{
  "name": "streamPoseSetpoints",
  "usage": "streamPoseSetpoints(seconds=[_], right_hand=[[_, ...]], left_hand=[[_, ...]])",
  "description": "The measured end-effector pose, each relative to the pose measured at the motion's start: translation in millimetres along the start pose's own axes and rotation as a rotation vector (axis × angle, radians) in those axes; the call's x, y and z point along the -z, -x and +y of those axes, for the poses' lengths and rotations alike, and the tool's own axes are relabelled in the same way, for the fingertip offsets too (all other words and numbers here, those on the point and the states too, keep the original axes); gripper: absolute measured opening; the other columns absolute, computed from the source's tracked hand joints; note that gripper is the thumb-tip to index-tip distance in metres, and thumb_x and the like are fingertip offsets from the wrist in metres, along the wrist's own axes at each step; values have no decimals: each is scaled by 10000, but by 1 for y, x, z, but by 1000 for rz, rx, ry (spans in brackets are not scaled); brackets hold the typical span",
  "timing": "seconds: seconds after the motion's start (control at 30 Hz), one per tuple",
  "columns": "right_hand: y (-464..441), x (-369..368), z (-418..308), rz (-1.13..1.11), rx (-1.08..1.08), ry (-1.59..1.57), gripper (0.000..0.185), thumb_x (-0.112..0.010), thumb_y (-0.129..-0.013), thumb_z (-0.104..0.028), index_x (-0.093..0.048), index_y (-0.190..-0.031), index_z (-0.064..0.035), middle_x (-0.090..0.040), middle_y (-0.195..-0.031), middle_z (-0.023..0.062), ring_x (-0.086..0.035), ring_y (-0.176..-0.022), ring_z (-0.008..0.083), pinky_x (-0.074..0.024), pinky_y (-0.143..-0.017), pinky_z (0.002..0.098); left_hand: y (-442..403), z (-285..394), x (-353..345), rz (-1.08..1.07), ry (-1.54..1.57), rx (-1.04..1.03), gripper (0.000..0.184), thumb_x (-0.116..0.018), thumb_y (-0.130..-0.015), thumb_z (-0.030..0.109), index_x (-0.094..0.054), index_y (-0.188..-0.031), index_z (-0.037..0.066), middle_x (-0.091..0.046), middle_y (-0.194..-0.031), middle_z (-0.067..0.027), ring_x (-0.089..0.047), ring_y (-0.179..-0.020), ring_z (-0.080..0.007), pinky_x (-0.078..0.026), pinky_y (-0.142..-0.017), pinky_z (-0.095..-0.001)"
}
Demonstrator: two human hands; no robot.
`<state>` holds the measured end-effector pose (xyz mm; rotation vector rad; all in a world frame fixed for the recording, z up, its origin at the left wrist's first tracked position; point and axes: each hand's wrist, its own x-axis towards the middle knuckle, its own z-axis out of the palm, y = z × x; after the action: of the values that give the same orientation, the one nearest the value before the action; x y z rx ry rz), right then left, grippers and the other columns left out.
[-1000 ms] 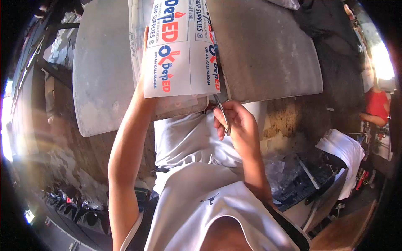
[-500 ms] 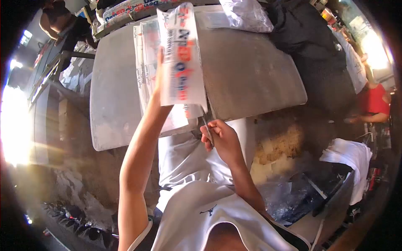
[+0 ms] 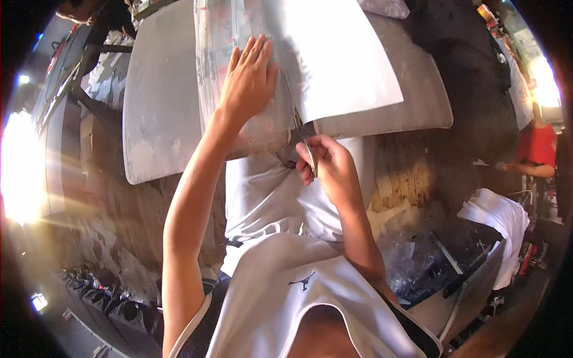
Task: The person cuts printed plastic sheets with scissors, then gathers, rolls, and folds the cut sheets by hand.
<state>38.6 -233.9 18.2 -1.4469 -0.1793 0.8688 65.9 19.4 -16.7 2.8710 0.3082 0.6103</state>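
A: Change noted: the white sheet (image 3: 352, 59) was up in your left hand (image 3: 248, 80), print showing. Now it lies over to the right, mostly plain face up, partly covering the right gray panel (image 3: 418, 110).

B: Meaning?

A: Your left hand looks free to steady the translucent printed sheets (image 3: 209, 101); palm down on them, fingers extended and slightly spread, pinching nothing.

B: Your right hand (image 3: 334, 167)?

A: Fingers curled nearly closed around the handles of the metal scissors (image 3: 311, 160), low, by the panel's near edge. Blade spread: cannot tell.

B: Which way do they point?

A: Tips away from your body, leaning a little left. Long axis follows the seam between your left hand and the white sheet's left edge. Handles nearest you. Whether that sheet is cut loose there, cannot tell.
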Motion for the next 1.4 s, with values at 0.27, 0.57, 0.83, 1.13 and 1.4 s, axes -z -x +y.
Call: streamPoseSetpoints(seconds=[0.27,0.57,0.83,1.13,1.4], right_hand=[[7,-3,-9,8,-21,-55,303,-727,-997,-286,-609,-999,-7,-654,-741,43,-595,-584,90,-481,-512,247],[8,-4,-17,6,-37,-33,303,-722,-1000,-278,-597,-1005,-2,-643,-741,52,-594,-592,94,-471,-510,252],[1,-8,-19,16,-30,-8,297,-714,-1007,-278,-602,-1018,-3,-647,-752,52,-594,-598,94,-474,-522,257],[2,-9,-19,38,-11,4,291,-716,-1006,-286,-620,-1028,-12,-651,-758,42,-595,-598,85,-471,-518,246],[-3,-11,-18,60,-8,16,300,-729,-996,-291,-623,-1018,-10,-653,-756,49,-595,-593,89,-471,-511,253]], left_hand=[[7,-3,-6,63,-38,16,521,-410,-1097,284,-454,-1516,-24,-385,-1629,-183,-287,-1551,-308,-198,-1283,-458],[8,3,-2,130,-62,-7,526,-461,-1079,293,-473,-1494,-30,-423,-1600,-202,-344,-1522,-331,-240,-1264,-468],[4,-1,-3,135,-70,-35,531,-470,-1074,299,-477,-1489,-33,-430,-1593,-206,-353,-1514,-341,-246,-1260,-476],[8,1,-3,142,-70,-29,541,-464,-1076,326,-492,-1482,-30,-430,-1596,-203,-359,-1513,-334,-248,-1259,-474],[7,9,9,54,-17,33,607,-425,-1043,291,-413,-1485,-125,-371,-1599,-295,-295,-1531,-400,-215,-1264,-495]])
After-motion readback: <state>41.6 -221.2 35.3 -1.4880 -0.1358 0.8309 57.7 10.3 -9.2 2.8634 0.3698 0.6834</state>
